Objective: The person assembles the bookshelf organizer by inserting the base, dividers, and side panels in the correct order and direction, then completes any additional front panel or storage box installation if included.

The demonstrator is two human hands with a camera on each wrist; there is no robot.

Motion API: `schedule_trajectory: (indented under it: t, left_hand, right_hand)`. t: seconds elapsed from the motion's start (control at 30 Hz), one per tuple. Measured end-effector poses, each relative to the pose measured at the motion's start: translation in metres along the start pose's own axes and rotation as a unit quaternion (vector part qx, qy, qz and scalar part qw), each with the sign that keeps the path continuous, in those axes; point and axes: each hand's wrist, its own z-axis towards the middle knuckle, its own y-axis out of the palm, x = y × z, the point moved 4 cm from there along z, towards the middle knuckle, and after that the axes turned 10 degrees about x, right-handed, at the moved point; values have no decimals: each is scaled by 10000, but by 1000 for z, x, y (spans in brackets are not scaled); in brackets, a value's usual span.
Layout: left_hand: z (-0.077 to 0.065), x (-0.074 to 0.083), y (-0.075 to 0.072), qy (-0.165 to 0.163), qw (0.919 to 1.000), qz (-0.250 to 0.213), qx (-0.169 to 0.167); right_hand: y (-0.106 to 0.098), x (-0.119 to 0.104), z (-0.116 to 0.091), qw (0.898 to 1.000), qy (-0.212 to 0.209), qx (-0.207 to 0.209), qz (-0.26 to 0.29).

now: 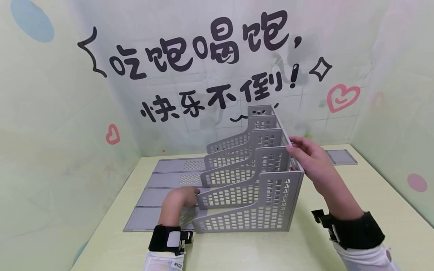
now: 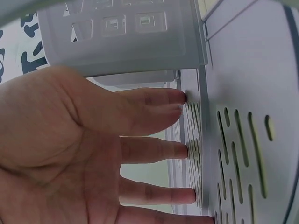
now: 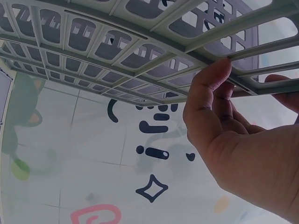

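Your right hand [image 1: 313, 162] grips the upper back edge of the grey file rack [image 1: 263, 188], which stands on the worktop [image 1: 217, 252]; your left hand [image 1: 178, 199] has straight fingers [image 2: 154, 150] apart, tips at a slotted panel [image 2: 238, 84]; the wall [image 1: 190, 19] reads “吃饱喝饱,快乐不倒!”

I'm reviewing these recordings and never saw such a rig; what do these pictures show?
No machine here: a person works bare-handed. The wide picture comes from a head camera, the others from cameras on the left and right wrists. On the table stands a perforated, divided grey rack; flat grey panels lie by its low side, and another grey piece lies farther right. The right hand grips the rack's tall back; the left hand, fingers straight, reaches to the flat panels.
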Motion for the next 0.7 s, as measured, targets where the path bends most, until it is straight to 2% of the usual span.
schedule_trajectory:
  t: [0.13,0.4,0.53,0.7]
  left_hand:
    - [2,-1,0,7,10000,-41,-26]
    - [5,-10,-4,402,9990,-77,190]
    - [5,-12,-4,369,9991,-150,171]
    - [5,-8,-4,322,9993,-128,168]
  right_hand:
    - [0,1,2,9999,74,18,67]
    - [-4,3,4,9995,-14,-250,191]
    - [-12,5,6,9991,-112,-384,135]
    - [-23,10,9,9987,-73,-470,175]
